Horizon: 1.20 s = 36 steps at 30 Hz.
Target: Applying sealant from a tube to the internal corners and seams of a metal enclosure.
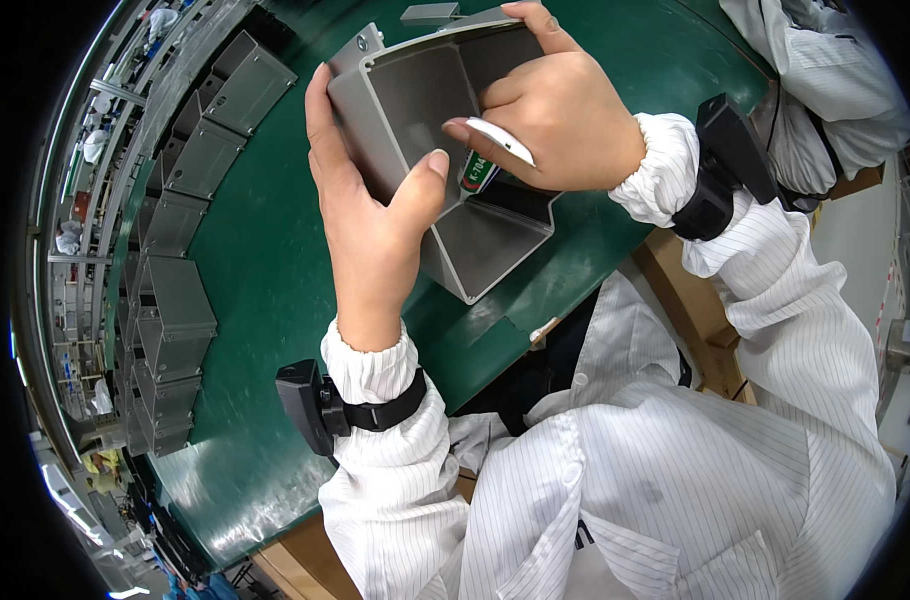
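A grey, open box-shaped housing (430, 95) is tilted over the table in front of me. My left hand (370, 215) grips its left wall, with the fingers along the outside and the thumb at the inner side of the rim. Inside the opening, my right hand (565, 115) is closed around a glue tube (480, 173) with a green and white label. The tube's flat white end sticks out beside the right thumb, while its nozzle is hidden. The right index finger reaches up to the housing's far rim.
Several similar grey housings (180, 310) line the left side of the green table (275, 270). A small grey piece (430, 13) lies beyond my housing. At the upper right is another person's white garment (825, 90). Cardboard boxes (680, 285) stand below the table's near edge.
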### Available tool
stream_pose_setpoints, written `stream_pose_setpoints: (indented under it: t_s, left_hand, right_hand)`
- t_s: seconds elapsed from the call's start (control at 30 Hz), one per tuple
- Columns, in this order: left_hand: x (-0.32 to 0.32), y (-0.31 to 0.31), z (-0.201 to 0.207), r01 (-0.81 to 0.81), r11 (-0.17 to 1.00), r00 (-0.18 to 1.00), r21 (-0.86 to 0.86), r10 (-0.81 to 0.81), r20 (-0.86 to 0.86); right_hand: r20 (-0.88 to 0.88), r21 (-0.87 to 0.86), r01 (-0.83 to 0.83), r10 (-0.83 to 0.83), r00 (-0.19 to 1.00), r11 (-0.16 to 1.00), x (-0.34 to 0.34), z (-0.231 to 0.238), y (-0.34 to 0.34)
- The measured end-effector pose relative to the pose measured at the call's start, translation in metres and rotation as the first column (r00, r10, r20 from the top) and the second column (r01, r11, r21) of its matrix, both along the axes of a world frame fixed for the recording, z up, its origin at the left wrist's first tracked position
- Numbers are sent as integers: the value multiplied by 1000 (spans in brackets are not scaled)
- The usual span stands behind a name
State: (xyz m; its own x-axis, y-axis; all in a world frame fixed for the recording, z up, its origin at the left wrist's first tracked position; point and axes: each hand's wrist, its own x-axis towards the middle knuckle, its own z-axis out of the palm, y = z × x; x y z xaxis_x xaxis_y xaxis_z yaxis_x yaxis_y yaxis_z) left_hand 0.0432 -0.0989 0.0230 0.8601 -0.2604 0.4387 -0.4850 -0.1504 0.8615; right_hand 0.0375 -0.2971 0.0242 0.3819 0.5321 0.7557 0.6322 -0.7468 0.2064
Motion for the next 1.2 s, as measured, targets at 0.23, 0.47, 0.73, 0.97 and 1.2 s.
stream_pose_setpoints:
  t_s: [0.23, 0.47, 0.73, 0.97, 1.2]
  left_hand:
    - [1, 2, -3, -24, 1000, 1000, -2, 24, 9]
    - [1, 0, -3, -43, 999, 999, 24, 43, 26]
    - [-13, -8, 9, 36, 999, 998, 20, -35, -42]
    - [-9, -9, 5, -59, 996, 998, 73, 57, 27]
    - [-7, -7, 1, -98, 989, 994, 112, 92, 54]
  right_hand:
    - [-115, 57, -55, 61, 991, 997, -2, 9, 3]
    - [-124, -9, 32, -33, 992, 999, -8, 13, 4]
    - [-56, -31, 71, -73, 996, 997, -8, 3, 11]
    - [-82, 6, 73, -73, 994, 997, -8, 4, 8]
    - [-82, -54, 90, -94, 992, 994, -7, 1, 9]
